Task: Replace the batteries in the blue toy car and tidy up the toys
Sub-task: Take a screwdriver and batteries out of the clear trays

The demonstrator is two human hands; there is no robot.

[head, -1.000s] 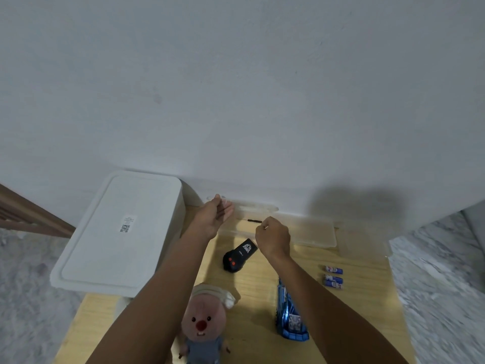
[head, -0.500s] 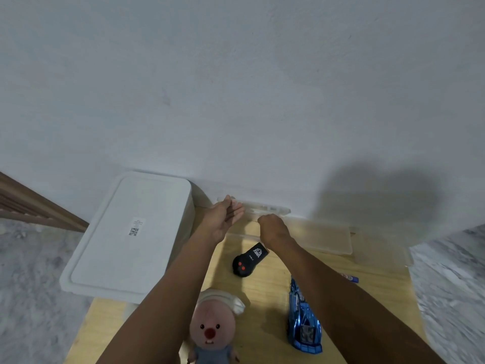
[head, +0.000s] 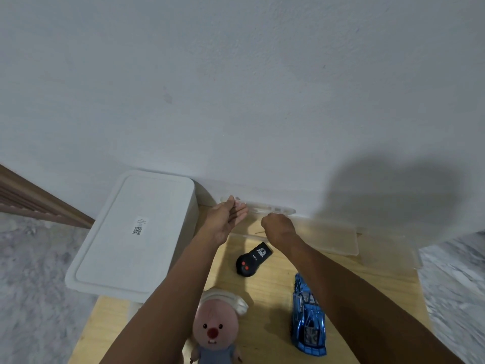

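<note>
— Two hands are raised at the far edge of the light wooden tabletop, close to the white wall. How are they occupied?

— A translucent white plastic lid is gripped at its left end by the left hand, thumb on top and fingers curled beneath. The right hand is seen clenched just below the lid's middle; whether the lid or something thin is grasped by it cannot be told, as the fingers are hidden.

— What is found nearest the hands?

— A clear shallow plastic box is seen under and to the right of the right hand, against the wall. A black oval remote control with two red buttons is laid just behind the right wrist, on the wood.

— And the car?

— A shiny blue toy car is placed further back, beside the right forearm, lengthwise on the tabletop. A pink plush beaver in a grey shirt is set between the two forearms, at the near edge. A large white lidded storage bin with a code label is stood left of the left arm.
</note>
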